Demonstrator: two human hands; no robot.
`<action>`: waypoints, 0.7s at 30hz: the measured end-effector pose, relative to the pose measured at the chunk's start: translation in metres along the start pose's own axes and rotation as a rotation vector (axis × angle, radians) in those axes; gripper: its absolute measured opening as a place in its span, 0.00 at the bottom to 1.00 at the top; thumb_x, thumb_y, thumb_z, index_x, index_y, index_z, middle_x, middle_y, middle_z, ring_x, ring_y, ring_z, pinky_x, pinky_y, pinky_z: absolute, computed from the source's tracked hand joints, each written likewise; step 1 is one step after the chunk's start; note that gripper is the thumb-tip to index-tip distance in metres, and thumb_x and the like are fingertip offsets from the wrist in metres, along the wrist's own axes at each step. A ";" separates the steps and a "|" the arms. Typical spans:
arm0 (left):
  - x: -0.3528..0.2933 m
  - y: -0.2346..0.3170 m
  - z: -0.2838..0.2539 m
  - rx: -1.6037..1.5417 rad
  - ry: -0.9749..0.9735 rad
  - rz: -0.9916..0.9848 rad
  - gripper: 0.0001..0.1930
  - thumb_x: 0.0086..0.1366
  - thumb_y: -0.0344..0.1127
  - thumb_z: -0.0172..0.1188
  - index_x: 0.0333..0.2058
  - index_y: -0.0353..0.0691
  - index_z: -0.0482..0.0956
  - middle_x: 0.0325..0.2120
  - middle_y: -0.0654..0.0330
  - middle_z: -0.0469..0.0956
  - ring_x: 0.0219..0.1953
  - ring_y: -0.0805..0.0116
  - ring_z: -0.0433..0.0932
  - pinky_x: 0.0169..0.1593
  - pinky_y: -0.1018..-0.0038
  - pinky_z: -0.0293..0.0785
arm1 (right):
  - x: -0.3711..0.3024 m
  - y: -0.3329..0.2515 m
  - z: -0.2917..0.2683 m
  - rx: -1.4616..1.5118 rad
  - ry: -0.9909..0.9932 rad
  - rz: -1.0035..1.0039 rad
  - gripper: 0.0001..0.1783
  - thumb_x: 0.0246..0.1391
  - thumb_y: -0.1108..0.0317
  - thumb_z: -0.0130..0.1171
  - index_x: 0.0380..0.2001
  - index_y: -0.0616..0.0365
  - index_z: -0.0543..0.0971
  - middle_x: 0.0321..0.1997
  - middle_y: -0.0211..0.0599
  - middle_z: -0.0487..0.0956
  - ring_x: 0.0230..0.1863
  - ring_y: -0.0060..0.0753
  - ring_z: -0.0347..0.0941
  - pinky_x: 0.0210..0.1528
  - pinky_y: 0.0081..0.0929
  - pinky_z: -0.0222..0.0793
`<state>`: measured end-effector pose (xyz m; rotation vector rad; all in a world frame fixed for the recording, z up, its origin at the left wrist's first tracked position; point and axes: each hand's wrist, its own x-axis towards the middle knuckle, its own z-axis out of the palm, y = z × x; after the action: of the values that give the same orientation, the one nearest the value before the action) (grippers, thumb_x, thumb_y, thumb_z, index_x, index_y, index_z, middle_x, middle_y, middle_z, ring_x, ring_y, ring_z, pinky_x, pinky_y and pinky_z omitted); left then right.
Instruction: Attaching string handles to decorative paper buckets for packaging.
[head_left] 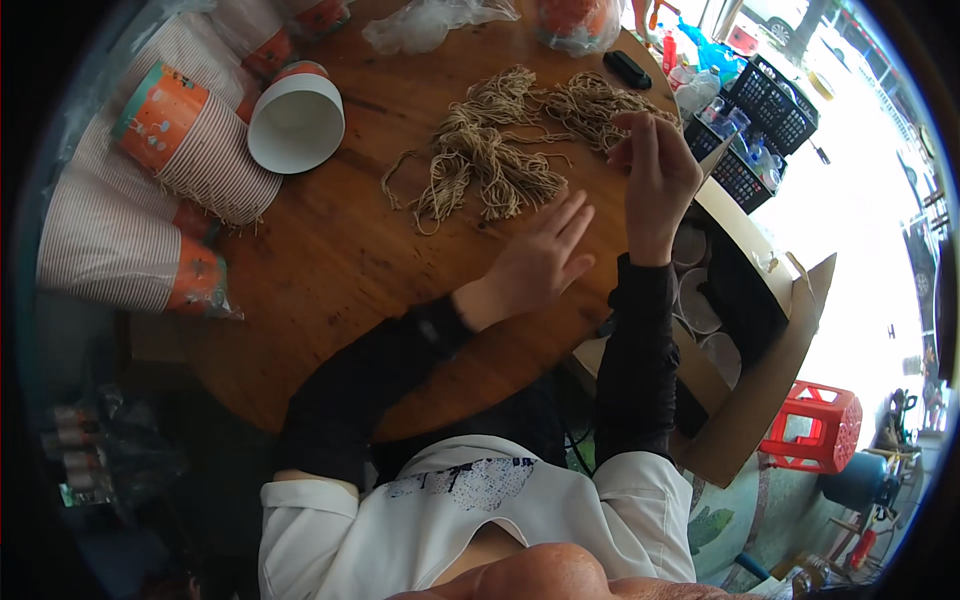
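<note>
Two hands over a round wooden worktop (330,260). Left hand (540,262) flat and palm down, fingers (572,222) spread and straight, pointing far and right, tips just short of the near twine. Right hand (655,170) raised at the right rim, fingers (640,140) bunched, pinching strands of twine; exact grip hard to make out.

Two twine heaps on the far half of the worktop: a larger left heap (485,155) and a smaller right heap (590,100), joined by loose strands. Left heap made of several looped bundles, too tangled to count, long axes fanning from far-right to near-left, cut ends toward the near side. Right heap running roughly left to right, ending under the right hand.

Left side: one white cup (297,122) lying on its side, mouth facing near and right. Beside it, several bagged sleeves of striped orange cups (190,140), at least four, lying sideways.

Far edge: one crumpled clear bag (430,22), one small black object (627,68). Right of the worktop: two black crates (765,105), one open cardboard box (770,360) holding round lids, one red stool (822,425) on the floor.
</note>
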<state>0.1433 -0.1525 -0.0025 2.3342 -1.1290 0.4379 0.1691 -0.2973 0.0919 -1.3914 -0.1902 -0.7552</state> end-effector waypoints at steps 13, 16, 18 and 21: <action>-0.114 0.023 -0.078 0.232 -0.353 -0.389 0.46 0.65 0.61 0.50 0.67 0.31 0.44 0.69 0.43 0.44 0.72 0.47 0.40 0.69 0.54 0.45 | 0.001 0.021 0.003 -0.217 -0.272 -0.040 0.08 0.60 0.70 0.57 0.33 0.63 0.80 0.24 0.32 0.76 0.24 0.18 0.70 0.28 0.19 0.66; -0.060 0.022 -0.031 0.186 -0.302 -0.275 0.47 0.65 0.66 0.44 0.67 0.29 0.45 0.69 0.43 0.45 0.72 0.49 0.40 0.70 0.54 0.44 | -0.007 0.018 0.005 -0.287 -0.314 -0.100 0.07 0.58 0.70 0.58 0.33 0.64 0.80 0.27 0.37 0.77 0.24 0.22 0.72 0.29 0.21 0.68; -0.032 0.024 -0.005 0.144 -0.257 -0.224 0.46 0.66 0.65 0.43 0.66 0.29 0.47 0.68 0.43 0.46 0.72 0.49 0.41 0.70 0.54 0.43 | -0.009 0.018 0.003 -0.277 -0.285 -0.045 0.08 0.59 0.69 0.58 0.33 0.64 0.80 0.27 0.37 0.77 0.25 0.22 0.73 0.30 0.21 0.68; 0.017 0.029 0.025 0.118 -0.286 -0.178 0.43 0.67 0.62 0.41 0.65 0.27 0.49 0.68 0.43 0.48 0.71 0.50 0.42 0.71 0.57 0.40 | -0.005 0.007 -0.011 -0.320 -0.270 0.001 0.08 0.58 0.69 0.58 0.33 0.64 0.80 0.27 0.37 0.78 0.26 0.23 0.73 0.30 0.21 0.69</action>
<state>0.1323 -0.1922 -0.0063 2.6364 -1.0302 0.1103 0.1661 -0.3058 0.0812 -1.7978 -0.2881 -0.6115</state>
